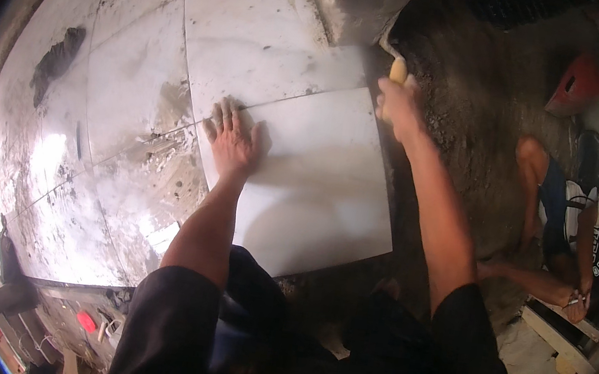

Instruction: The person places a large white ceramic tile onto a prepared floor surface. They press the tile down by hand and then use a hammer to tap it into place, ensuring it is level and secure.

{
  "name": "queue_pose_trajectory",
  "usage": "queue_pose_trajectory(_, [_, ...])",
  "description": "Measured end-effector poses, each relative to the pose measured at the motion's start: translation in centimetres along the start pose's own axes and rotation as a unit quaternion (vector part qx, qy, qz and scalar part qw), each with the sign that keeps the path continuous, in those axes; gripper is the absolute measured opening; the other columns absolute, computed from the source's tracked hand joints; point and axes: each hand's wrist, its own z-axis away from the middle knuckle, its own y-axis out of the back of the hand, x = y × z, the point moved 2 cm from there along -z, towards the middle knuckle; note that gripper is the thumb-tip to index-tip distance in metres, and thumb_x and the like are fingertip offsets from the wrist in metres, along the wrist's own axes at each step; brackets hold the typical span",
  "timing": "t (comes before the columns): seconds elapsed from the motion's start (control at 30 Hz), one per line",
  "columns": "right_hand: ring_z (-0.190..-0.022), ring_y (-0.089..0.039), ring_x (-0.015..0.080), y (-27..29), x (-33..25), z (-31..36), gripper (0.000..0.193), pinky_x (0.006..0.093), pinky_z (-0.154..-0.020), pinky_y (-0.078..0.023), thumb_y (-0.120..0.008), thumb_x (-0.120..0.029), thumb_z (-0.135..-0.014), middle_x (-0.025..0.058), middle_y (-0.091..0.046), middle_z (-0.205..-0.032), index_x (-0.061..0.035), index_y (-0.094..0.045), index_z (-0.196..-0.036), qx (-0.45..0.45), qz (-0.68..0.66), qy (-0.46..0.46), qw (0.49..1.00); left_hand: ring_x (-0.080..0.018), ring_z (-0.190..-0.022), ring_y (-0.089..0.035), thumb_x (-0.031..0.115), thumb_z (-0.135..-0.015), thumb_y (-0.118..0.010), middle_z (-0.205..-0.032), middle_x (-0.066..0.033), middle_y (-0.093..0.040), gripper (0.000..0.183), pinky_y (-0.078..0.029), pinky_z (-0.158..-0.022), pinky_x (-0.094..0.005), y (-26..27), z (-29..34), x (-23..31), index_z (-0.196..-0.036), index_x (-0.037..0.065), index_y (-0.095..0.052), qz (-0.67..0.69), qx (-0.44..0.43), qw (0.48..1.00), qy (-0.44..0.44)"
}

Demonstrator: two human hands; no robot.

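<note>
My left hand [234, 143] lies flat with its fingers spread, at the left edge of a large white tile [324, 168] close to the seam with its neighbours. My right hand [402, 108] is wrapped round the yellow handle of a trowel [398, 70], beyond the tile's far right corner. From that handle a bent metal neck runs up toward a grey wall corner; I cannot make out the blade clearly against it. Both the hand and the tool look slightly blurred.
Dirty white floor tiles [136, 55] spread across the left, with a dark smear [56, 64]. Dark wet mortar or soil [465, 118] lies to the right. A red container [577, 85] stands at far right, and a seated person [586, 230] is below it, near wooden boards [557, 342].
</note>
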Motion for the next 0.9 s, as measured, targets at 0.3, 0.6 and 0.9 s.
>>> queue_pose_trajectory(0.3, [-0.066,-0.056,0.0143,5.0,3.9,5.6,0.05,0.0305,-0.055,-0.048,-0.055,-0.019,-0.093,0.0055,-0.056,-0.087,0.0016,-0.049,-0.139,-0.09,-0.246,0.021,0.965,-0.0336,-0.157,-0.012,0.06,-0.099,-0.038,-0.167,-0.0165,-0.023,0.085,-0.001,-0.126,-0.0532,0.1,-0.1,-0.6,-0.159,0.002,-0.025,-0.042,0.001,0.999,0.008])
queue_pose_trajectory(0.6, [-0.063,-0.053,0.012,-0.2,3.9,8.4,0.034,0.0309,-0.055,-0.049,-0.065,-0.038,-0.097,0.0014,-0.055,-0.081,-0.0089,-0.057,-0.114,-0.17,-0.217,-0.071,0.959,-0.0319,-0.157,-0.011,0.062,-0.099,-0.036,-0.167,-0.0158,-0.023,0.087,0.0,-0.126,-0.052,0.2,-0.3,-0.6,-0.16,0.002,-0.023,-0.044,-0.009,0.999,0.023])
queue_pose_trajectory(0.9, [-0.089,-0.067,0.0439,0.4,-3.5,8.5,0.033,0.0522,-0.078,-0.055,-0.065,-0.025,-0.095,0.0223,-0.065,-0.09,-0.0029,-0.055,-0.118,-0.231,0.583,0.351,0.695,-0.0346,-0.157,-0.01,0.069,-0.097,-0.033,-0.167,-0.0186,-0.021,0.093,-0.001,-0.125,-0.0572,-0.5,0.0,-0.8,-0.159,0.001,-0.024,-0.079,0.003,0.996,0.045])
